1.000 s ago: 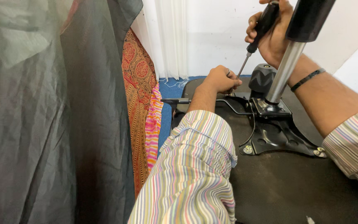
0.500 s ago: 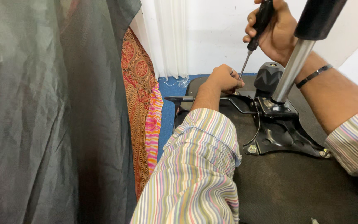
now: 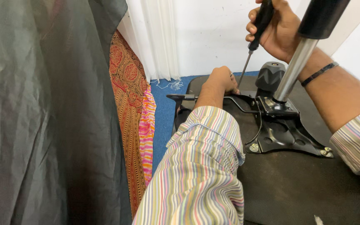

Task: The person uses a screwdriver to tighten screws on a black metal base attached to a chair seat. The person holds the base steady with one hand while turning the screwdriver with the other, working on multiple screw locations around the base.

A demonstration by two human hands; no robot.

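Head-worn camera, looking down, close over hands [image 3: 246,58]

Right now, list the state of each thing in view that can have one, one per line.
Right hand: raised, closed on the screwdriver handle.
Screwdriver: near upright, tip down behind the left hand.
Left hand: fisted at the seat's far edge, by the screwdriver's tip.
Chair seat: upside down, underside facing up.
Black metal plate: lying flat on the seat.
Gas cylinder: standing in the plate, tilted.
Lever: sticking out sideways.

A blue carpeted floor [image 3: 163,121] carried an upturned black fabric chair seat [image 3: 305,187], with orange patterned cloth [image 3: 128,96] lying along its left side.
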